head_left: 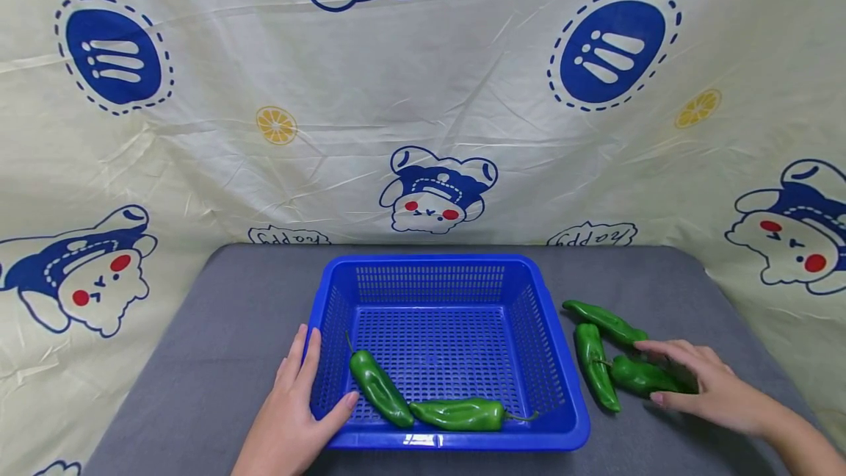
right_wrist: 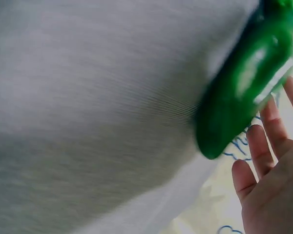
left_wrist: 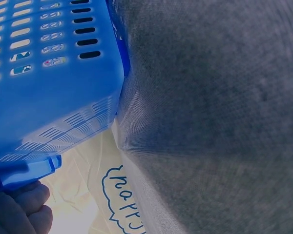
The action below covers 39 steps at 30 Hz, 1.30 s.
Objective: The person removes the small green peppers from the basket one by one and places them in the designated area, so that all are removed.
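My left hand (head_left: 291,395) rests at the left side of a blue plastic basket (head_left: 436,441), fingers fairly straight along the rim and thumb spread over its front corner. In the left wrist view, bent fingers (left_wrist: 31,207) show just below the basket's rim (left_wrist: 24,175). My right hand (head_left: 714,388) reaches over a green pepper (head_left: 641,375) on the table, thumb and fingers spread either side of it. The right wrist view shows this pepper (right_wrist: 249,83) beside the extended fingers. Two more green peppers (head_left: 597,369) (head_left: 608,322) lie close by, right of the basket.
Inside the basket, one green pepper (head_left: 382,388) lies slanted at the front left and another pepper (head_left: 459,414) lies along the front wall. The basket stands on a grey cloth-covered table (head_left: 218,344). A cream printed curtain (head_left: 423,79) hangs behind and at both sides.
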### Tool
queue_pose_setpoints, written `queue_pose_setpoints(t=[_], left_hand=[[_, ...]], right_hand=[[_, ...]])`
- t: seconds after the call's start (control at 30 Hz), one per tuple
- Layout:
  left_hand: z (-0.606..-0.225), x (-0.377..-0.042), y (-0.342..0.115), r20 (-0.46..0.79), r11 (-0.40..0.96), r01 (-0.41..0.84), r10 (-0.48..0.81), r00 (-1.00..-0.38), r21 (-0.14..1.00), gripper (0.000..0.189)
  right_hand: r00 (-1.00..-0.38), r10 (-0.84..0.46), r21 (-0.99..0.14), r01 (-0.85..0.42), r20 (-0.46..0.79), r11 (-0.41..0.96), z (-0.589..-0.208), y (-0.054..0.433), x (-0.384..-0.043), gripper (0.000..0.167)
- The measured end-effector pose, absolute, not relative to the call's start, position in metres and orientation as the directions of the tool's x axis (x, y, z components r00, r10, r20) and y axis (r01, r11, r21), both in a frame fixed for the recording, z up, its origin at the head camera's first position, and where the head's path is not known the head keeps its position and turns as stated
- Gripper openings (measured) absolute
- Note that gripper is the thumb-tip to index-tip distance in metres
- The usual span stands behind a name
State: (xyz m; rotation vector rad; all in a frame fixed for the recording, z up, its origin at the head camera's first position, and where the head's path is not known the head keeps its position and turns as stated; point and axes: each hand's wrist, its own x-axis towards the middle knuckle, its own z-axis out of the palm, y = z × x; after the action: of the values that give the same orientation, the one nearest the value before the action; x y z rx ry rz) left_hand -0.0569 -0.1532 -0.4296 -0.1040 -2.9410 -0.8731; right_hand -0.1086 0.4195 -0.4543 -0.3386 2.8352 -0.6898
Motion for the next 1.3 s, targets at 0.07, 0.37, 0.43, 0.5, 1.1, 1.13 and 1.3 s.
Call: queue_pose_setpoints(t=[0.07,0.37,0.43,0.5,1.1,1.13,1.3], left_hand=[[-0.429,-0.058,-0.153,0.079,0.835,0.082,0.046,-0.996,0.544,0.096],[-0.426,-0.06,-0.153,0.036,0.834,0.059,0.047,-0.998,0.548,0.097],[-0.426,-0.06,-0.153,0.034,0.835,0.059,0.048,-0.998,0.548,0.097],[-0.426,-0.061,-0.153,0.03,0.834,0.058,0.05,-0.998,0.548,0.097],[-0.427,-0.058,-0.153,0.052,0.824,0.071,0.051,-0.997,0.562,0.094],[-0.427,-0.058,-0.153,0.047,0.824,0.068,0.05,-0.998,0.562,0.094],[-0.428,-0.059,-0.154,0.022,0.825,0.049,0.044,-0.999,0.563,0.094]], right_hand=[[-0.954,-0.286,-0.499,-0.203,-0.094,0.842,-0.449,0.416,-0.111,0.065],[-0.941,-0.339,-0.534,-0.287,0.002,0.795,-0.402,0.373,-0.131,0.064],[-0.935,-0.355,-0.528,-0.313,0.024,0.789,-0.392,0.362,-0.135,0.063],[-0.926,-0.373,-0.525,-0.345,0.055,0.778,-0.383,0.35,-0.139,0.063],[-0.875,-0.481,-0.61,-0.413,0.06,0.676,-0.325,0.24,-0.172,0.069],[-0.865,-0.498,-0.618,-0.424,0.06,0.663,-0.325,0.233,-0.173,0.069],[-0.831,-0.553,-0.649,-0.455,0.062,0.61,-0.325,0.2,-0.176,0.073]])
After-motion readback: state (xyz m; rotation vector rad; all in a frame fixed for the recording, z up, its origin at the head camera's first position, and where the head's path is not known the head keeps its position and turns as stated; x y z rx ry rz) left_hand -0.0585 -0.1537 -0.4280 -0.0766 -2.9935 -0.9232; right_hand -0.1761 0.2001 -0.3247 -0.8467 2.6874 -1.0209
